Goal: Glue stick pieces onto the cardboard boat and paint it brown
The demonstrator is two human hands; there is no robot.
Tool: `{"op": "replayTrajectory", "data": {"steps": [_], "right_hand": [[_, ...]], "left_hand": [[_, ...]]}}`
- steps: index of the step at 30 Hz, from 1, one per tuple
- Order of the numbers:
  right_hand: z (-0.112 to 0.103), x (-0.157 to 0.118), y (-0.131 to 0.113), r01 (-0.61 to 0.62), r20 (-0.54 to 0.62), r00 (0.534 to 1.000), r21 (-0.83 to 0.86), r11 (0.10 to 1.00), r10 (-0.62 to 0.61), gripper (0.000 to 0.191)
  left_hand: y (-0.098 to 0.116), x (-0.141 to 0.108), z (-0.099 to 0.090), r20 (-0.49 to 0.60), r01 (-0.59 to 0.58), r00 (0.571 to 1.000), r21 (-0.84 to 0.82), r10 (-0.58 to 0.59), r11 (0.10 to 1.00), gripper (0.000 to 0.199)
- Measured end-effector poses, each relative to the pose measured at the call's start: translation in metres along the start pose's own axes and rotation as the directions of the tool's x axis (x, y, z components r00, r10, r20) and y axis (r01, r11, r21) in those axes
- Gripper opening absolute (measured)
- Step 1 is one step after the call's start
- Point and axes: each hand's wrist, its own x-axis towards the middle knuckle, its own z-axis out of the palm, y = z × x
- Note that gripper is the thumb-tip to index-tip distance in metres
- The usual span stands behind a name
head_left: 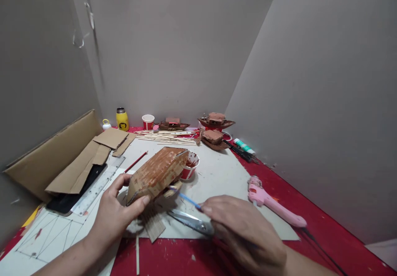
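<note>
A cardboard model boat hull [159, 168], streaked with reddish-brown paint, is tilted in my left hand [119, 210], thumb on the near side and fingers at its left end. My right hand [242, 226] is closed on a thin blue-handled brush [189, 200], whose tip is at the hull's lower right edge. Behind the hull stands a red and white paper cup [190, 165] with brown paint inside. Scissors [192, 221] lie beneath the brush, their handles partly hidden by my right hand. Thin wooden strips [154, 225] lie below the hull.
Cardboard pieces [74, 164], a ruler [97, 187] and a pencil [136, 161] lie left. Farther back are a yellow bottle [122, 120], another cup [148, 122], wooden sticks [167, 137] and brown model boats [216, 120]. A pink glue gun [276, 203] lies right, its cord trailing forward.
</note>
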Motion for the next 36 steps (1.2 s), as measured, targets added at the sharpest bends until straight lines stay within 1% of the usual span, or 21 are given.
{"op": "replayTrajectory", "data": {"steps": [3, 5, 6, 7, 9, 11, 13, 14, 16, 18, 19, 21, 23, 25, 26, 27, 30, 31, 32, 34, 36], "right_hand": [[-0.007, -0.002, 0.007, -0.086, -0.129, 0.989, -0.081, 0.993, 0.075, 0.045], [-0.009, -0.003, 0.008, -0.112, -0.177, 0.98, -0.099, 0.989, 0.094, 0.048], [-0.008, -0.002, 0.007, -0.1, -0.169, 0.982, -0.093, 0.991, 0.083, 0.047], [-0.007, -0.001, 0.006, -0.075, -0.137, 0.988, -0.076, 0.994, 0.065, 0.045], [-0.003, 0.0, 0.003, -0.002, -0.041, 0.999, -0.006, 1.0, 0.001, 0.039], [-0.001, 0.001, 0.002, 0.059, 0.04, 0.997, 0.052, 0.997, -0.061, 0.035], [-0.002, 0.0, 0.004, 0.059, 0.048, 0.997, 0.031, 0.998, -0.061, 0.034], [-0.004, -0.002, 0.007, 0.039, 0.017, 0.999, -0.003, 0.999, -0.039, 0.036], [-0.008, -0.005, 0.013, -0.036, -0.088, 0.996, -0.07, 0.997, 0.03, 0.042], [-0.01, -0.007, 0.017, -0.104, -0.184, 0.979, -0.095, 0.99, 0.085, 0.047], [-0.01, -0.008, 0.017, -0.115, -0.202, 0.975, -0.09, 0.989, 0.095, 0.047], [-0.007, -0.006, 0.015, -0.089, -0.164, 0.983, -0.066, 0.994, 0.077, 0.044], [-0.004, -0.003, 0.011, -0.01, -0.069, 0.998, -0.01, 1.0, 0.01, 0.039], [-0.002, -0.001, 0.008, 0.053, 0.001, 0.999, 0.039, 0.998, -0.053, 0.035], [-0.002, -0.001, 0.008, 0.062, 0.009, 0.998, 0.045, 0.997, -0.063, 0.034], [-0.002, -0.001, 0.009, 0.051, -0.009, 0.999, 0.036, 0.998, -0.051, 0.034], [-0.004, -0.004, 0.011, -0.069, -0.142, 0.988, -0.021, 0.997, 0.065, 0.038], [-0.005, -0.004, 0.011, -0.099, -0.17, 0.981, -0.021, 0.995, 0.094, 0.04], [-0.004, -0.005, 0.011, -0.105, -0.174, 0.979, -0.013, 0.994, 0.101, 0.04], [-0.002, -0.004, 0.008, -0.054, -0.102, 0.993, 0.025, 0.998, 0.056, 0.036], [0.0, -0.002, 0.006, 0.025, -0.022, 0.999, 0.079, 0.997, -0.023, 0.032]], "left_hand": [[0.0, 0.0, 0.0, -0.005, -0.005, 1.0, 0.001, 0.005, 1.0, 0.038], [-0.001, 0.0, 0.001, -0.021, -0.005, 1.0, -0.009, 0.005, 1.0, 0.038], [-0.001, 0.0, 0.001, -0.03, -0.005, 1.0, -0.012, 0.005, 1.0, 0.038], [-0.002, 0.0, 0.001, -0.038, -0.006, 0.999, -0.012, 0.006, 1.0, 0.038], [-0.003, 0.0, 0.001, -0.038, -0.014, 0.999, -0.009, 0.013, 1.0, 0.038], [-0.003, 0.001, 0.001, -0.017, -0.015, 1.0, -0.01, 0.014, 1.0, 0.036], [-0.003, 0.002, 0.0, -0.003, 0.001, 1.0, -0.029, -0.001, 1.0, 0.034], [-0.003, 0.002, -0.001, 0.0, 0.012, 1.0, -0.045, -0.012, 0.999, 0.034], [-0.003, 0.002, -0.001, 0.001, 0.026, 1.0, -0.083, -0.026, 0.996, 0.035], [-0.003, 0.003, -0.001, 0.014, 0.038, 0.999, -0.114, -0.036, 0.993, 0.034], [-0.003, 0.003, -0.001, 0.025, 0.044, 0.999, -0.123, -0.041, 0.991, 0.034], [-0.003, 0.003, -0.001, 0.045, 0.059, 0.998, -0.134, -0.053, 0.989, 0.035], [-0.003, 0.003, -0.001, 0.063, 0.073, 0.996, -0.154, -0.064, 0.985, 0.037], [-0.003, 0.003, 0.0, 0.079, 0.086, 0.994, -0.191, -0.072, 0.978, 0.04], [-0.002, 0.003, 0.0, 0.088, 0.092, 0.993, -0.207, -0.076, 0.974, 0.04], [-0.002, 0.003, 0.0, 0.095, 0.096, 0.993, -0.221, -0.077, 0.971, 0.041], [-0.002, 0.003, 0.0, 0.107, 0.102, 0.991, -0.236, -0.078, 0.966, 0.041], [-0.002, 0.003, 0.0, 0.107, 0.106, 0.991, -0.241, -0.082, 0.965, 0.042], [-0.002, 0.003, 0.0, 0.104, 0.11, 0.991, -0.252, -0.086, 0.962, 0.042], [-0.002, 0.002, 0.0, 0.098, 0.122, 0.99, -0.273, -0.099, 0.954, 0.044], [-0.001, 0.002, 0.0, 0.099, 0.127, 0.99, -0.281, -0.103, 0.951, 0.045]]}}
